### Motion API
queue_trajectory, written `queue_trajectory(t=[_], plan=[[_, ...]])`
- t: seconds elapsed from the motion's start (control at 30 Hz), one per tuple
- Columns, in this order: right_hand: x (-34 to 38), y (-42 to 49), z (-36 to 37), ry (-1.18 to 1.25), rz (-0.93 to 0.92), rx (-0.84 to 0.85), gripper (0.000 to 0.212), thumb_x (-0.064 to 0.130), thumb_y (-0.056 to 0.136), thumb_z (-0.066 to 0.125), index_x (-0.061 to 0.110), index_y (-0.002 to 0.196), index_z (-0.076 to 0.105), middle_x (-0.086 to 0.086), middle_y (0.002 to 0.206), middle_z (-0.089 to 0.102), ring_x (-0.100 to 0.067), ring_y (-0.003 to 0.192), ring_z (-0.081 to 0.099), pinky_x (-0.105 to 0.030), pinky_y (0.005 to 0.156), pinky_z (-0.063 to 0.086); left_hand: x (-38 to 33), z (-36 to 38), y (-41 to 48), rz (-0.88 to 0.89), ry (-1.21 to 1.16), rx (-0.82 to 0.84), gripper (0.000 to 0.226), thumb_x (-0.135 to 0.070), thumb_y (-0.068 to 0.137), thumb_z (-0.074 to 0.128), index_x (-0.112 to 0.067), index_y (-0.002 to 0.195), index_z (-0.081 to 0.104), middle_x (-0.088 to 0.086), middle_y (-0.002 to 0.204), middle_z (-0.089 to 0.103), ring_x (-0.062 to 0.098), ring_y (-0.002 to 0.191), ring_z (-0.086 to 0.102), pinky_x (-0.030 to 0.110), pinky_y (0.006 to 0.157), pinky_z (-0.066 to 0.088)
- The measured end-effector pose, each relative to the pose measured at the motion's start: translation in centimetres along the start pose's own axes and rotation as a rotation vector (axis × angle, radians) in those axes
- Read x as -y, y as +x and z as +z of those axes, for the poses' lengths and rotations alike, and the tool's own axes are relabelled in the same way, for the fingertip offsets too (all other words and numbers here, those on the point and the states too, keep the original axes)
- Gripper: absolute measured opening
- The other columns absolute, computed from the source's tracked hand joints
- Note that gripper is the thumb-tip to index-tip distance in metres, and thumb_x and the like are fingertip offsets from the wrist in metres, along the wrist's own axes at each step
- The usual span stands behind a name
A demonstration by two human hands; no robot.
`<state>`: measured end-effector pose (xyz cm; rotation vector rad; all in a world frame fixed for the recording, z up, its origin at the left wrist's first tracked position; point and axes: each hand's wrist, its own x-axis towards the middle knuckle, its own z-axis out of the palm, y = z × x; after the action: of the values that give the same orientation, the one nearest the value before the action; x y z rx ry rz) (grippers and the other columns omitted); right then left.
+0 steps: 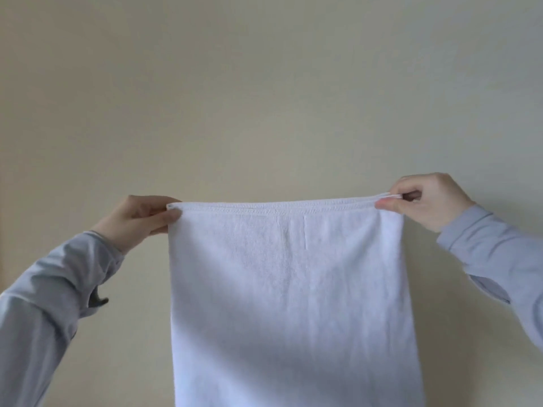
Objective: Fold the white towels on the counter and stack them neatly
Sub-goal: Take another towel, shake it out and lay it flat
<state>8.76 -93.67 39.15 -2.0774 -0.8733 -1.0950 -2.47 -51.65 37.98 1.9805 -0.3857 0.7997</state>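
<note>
A white towel [291, 304] hangs flat in front of me, stretched taut along its hemmed top edge and running out of view at the bottom. My left hand [138, 220] pinches the top left corner between thumb and fingers. My right hand [423, 201] pinches the top right corner, where the hem shows two layers. Both arms are raised and wear pale grey-blue sleeves. The counter and any other towels are out of view.
A plain cream wall [264, 83] fills the whole background behind the towel. A thin darker strip shows at the far left edge [1, 254].
</note>
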Motion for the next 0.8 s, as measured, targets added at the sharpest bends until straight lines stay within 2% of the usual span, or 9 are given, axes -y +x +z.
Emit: queue_trajectory(t=[0.1, 0.17, 0.23, 0.33, 0.43, 0.57, 0.67, 0.73, 0.8], plan=[[-0.6, 0.2, -1.0, 0.148, 0.136, 0.177, 0.03, 0.03, 0.073, 0.072, 0.002, 0.07, 0.063, -0.028, 0.069, 0.054, -0.019, 0.068, 0.043, -0.034, 0.072, 0.033, 0.4, 0.7, 1.0, -0.038, -0.122, -0.027, 0.017, 0.0, 0.091, 0.049, 0.001, 0.097, 0.065, 0.015, 0.094, 0.065, 0.012, 0.08, 0.066, 0.019, 0.076, 0.056], [-0.5, 0.1, -1.8, 0.19, 0.157, 0.231, 0.017, 0.023, 0.076, 0.073, 0.008, 0.074, 0.066, -0.034, 0.082, 0.061, -0.026, 0.067, 0.052, -0.036, 0.077, 0.039, 0.5, 1.1, 1.6, -0.04, -0.167, -0.049, 0.017, -0.003, 0.09, 0.051, 0.0, 0.098, 0.066, 0.01, 0.092, 0.068, 0.011, 0.08, 0.067, 0.019, 0.074, 0.056], [-0.2, -0.3, -2.3, 0.216, 0.152, 0.272, 0.004, 0.012, 0.078, 0.071, 0.013, 0.077, 0.068, -0.023, 0.087, 0.069, -0.032, 0.076, 0.064, -0.036, 0.082, 0.047, 0.4, 1.3, 2.2, -0.039, -0.196, -0.073, 0.017, -0.006, 0.09, 0.053, -0.004, 0.096, 0.068, 0.004, 0.088, 0.071, 0.01, 0.081, 0.066, 0.018, 0.07, 0.055], [-0.3, -0.8, -2.5, 0.356, 0.152, 0.258, 0.022, -0.005, 0.076, 0.068, 0.014, 0.082, 0.06, -0.012, 0.08, 0.066, -0.013, 0.069, 0.062, -0.018, 0.071, 0.049, 0.3, 2.0, 2.8, -0.02, -0.203, -0.122, 0.017, -0.01, 0.093, 0.052, -0.005, 0.095, 0.068, 0.004, 0.087, 0.068, 0.01, 0.081, 0.063, 0.018, 0.067, 0.055], [-0.2, -1.0, -2.3, 0.431, 0.123, 0.212, 0.031, -0.012, 0.075, 0.066, 0.014, 0.087, 0.055, -0.009, 0.074, 0.06, -0.011, 0.063, 0.058, -0.014, 0.065, 0.047, 0.0, 3.1, 3.3, -0.01, -0.19, -0.227, 0.018, -0.015, 0.095, 0.05, -0.009, 0.095, 0.067, 0.007, 0.087, 0.059, 0.015, 0.081, 0.055, 0.026, 0.07, 0.049], [-1.3, -1.0, -1.7, 0.312, 0.22, 0.251, 0.026, 0.0, 0.082, 0.065, 0.006, 0.107, 0.063, -0.023, 0.091, 0.064, -0.023, 0.083, 0.06, -0.033, 0.086, 0.045, -0.3, 4.2, 3.7, 0.039, -0.028, -0.324, 0.02, -0.019, 0.097, 0.049, -0.011, 0.087, 0.064, 0.005, 0.078, 0.045, 0.017, 0.078, 0.039, 0.035, 0.071, 0.031], [-2.1, -1.0, -1.9, 0.127, 0.239, 0.305, 0.022, 0.013, 0.087, 0.061, -0.008, 0.082, 0.057, -0.023, 0.068, 0.047, -0.018, 0.069, 0.044, -0.033, 0.07, 0.034, -0.7, 3.7, 3.4, 0.087, 0.072, -0.289, 0.019, -0.028, 0.091, 0.055, -0.011, 0.087, 0.064, 0.0, 0.072, 0.048, 0.017, 0.074, 0.043, 0.036, 0.071, 0.038], [-1.8, -1.0, -1.6, 0.08, 0.234, 0.23, 0.029, 0.015, 0.089, 0.058, -0.001, 0.068, 0.046, -0.008, 0.062, 0.038, -0.017, 0.063, 0.036, -0.031, 0.064, 0.028, -1.1, 3.2, 3.2, 0.108, 0.099, -0.263, 0.026, -0.034, 0.085, 0.055, -0.011, 0.089, 0.065, 0.004, 0.074, 0.05, 0.018, 0.074, 0.044, 0.037, 0.072, 0.04], [-0.8, -0.6, -1.7, 0.166, 0.204, 0.11, 0.03, 0.012, 0.091, 0.055, 0.004, 0.064, 0.043, -0.006, 0.062, 0.037, -0.018, 0.064, 0.035, -0.032, 0.064, 0.029, -1.9, 2.6, 3.2, 0.162, 0.117, -0.267, 0.027, -0.03, 0.088, 0.058, -0.003, 0.087, 0.062, 0.008, 0.074, 0.045, 0.019, 0.073, 0.041, 0.037, 0.07, 0.038]])
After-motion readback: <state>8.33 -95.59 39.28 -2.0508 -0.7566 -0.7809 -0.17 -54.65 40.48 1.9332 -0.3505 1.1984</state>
